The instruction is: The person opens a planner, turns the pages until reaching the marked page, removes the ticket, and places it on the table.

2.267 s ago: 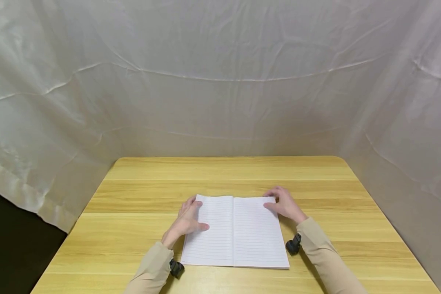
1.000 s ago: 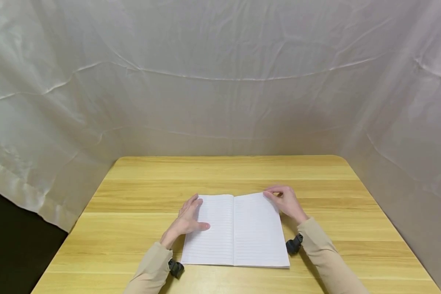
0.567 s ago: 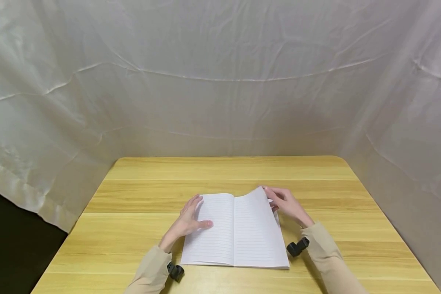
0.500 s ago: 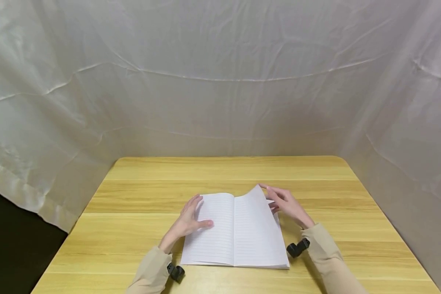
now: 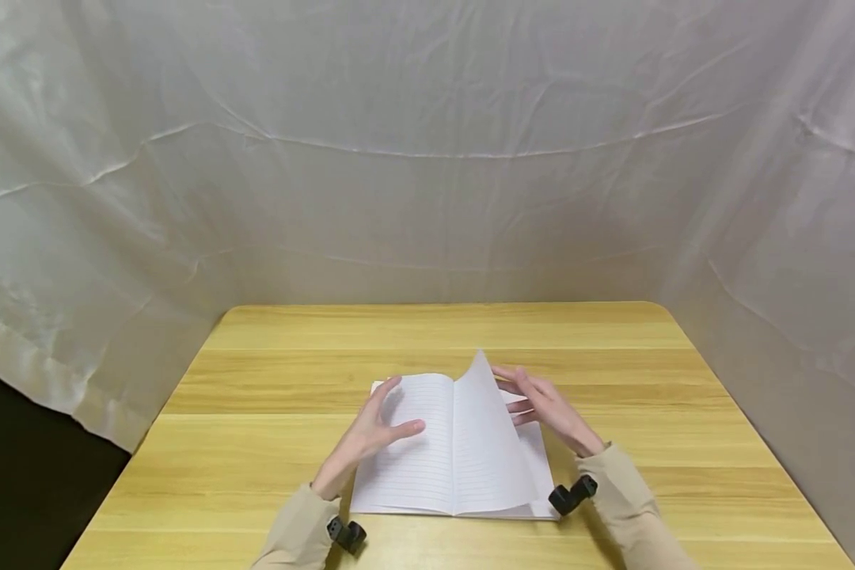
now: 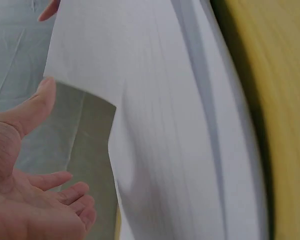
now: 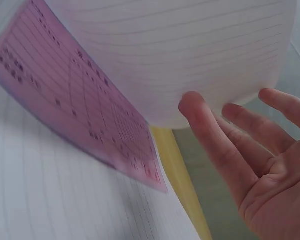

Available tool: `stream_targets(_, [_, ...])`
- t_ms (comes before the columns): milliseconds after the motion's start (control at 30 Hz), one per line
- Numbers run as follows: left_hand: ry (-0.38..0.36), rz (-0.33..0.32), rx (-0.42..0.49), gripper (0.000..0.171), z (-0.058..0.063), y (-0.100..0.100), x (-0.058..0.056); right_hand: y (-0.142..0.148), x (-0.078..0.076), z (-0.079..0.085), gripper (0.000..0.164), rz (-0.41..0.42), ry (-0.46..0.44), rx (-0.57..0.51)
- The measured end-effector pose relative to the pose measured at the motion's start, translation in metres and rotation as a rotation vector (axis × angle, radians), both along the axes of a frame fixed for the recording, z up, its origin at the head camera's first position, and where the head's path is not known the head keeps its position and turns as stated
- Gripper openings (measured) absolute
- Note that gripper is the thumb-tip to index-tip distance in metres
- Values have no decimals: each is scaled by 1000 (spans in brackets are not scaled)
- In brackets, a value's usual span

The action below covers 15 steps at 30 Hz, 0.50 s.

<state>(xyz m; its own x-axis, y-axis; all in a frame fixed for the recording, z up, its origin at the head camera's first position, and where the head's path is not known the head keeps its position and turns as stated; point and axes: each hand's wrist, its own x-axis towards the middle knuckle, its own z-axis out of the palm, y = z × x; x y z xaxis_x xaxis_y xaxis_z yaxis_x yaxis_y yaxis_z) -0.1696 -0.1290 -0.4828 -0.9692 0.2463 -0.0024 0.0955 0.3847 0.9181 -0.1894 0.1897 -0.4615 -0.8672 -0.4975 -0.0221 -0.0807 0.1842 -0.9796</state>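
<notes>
An open lined notebook (image 5: pixel 413 467) lies on the table, its right-hand leaf (image 5: pixel 486 443) lifted and curving toward the left. My right hand (image 5: pixel 550 408) is behind that leaf, fingers extended; in the right wrist view fingertips (image 7: pixel 192 102) touch its raised side. A pink printed slip (image 7: pixel 82 100) with a ruled grid shows between the pages there; the head view hides it. My left hand (image 5: pixel 366 434) is spread at the left page, thumb and fingers apart, gripping nothing. In the left wrist view the thumb tip (image 6: pixel 47 87) is beside the leaf's corner.
The wood-grain table (image 5: pixel 256 372) stretches around the notebook. Pale grey cloth (image 5: pixel 427 222) hangs behind it and along both sides. A dark area (image 5: pixel 28 475) lies beyond the table at the left. Each wrist carries a small black camera (image 5: pixel 573 495).
The right hand has lifted the right leaf by its upper corner and moved left with it, uncovering the page beneath. Its pinch has loosened into extended fingers. The left hand has shifted slightly right.
</notes>
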Motion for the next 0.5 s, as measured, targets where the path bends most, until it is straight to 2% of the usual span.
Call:
stream_targets(167, [4, -17, 62, 94, 7, 11, 2, -13, 4, 1, 61, 38, 51, 4])
stream_targets(267, [1, -59, 150, 90, 10, 18, 2, -21, 6, -1, 58, 70, 96, 26])
stream_targets(367, [-22, -113, 251, 86, 12, 24, 3, -28, 7, -3, 56, 112, 137, 35])
stream_targets(500, [-85, -166, 351, 83, 14, 29, 4, -34, 9, -6, 53, 126, 183, 48])
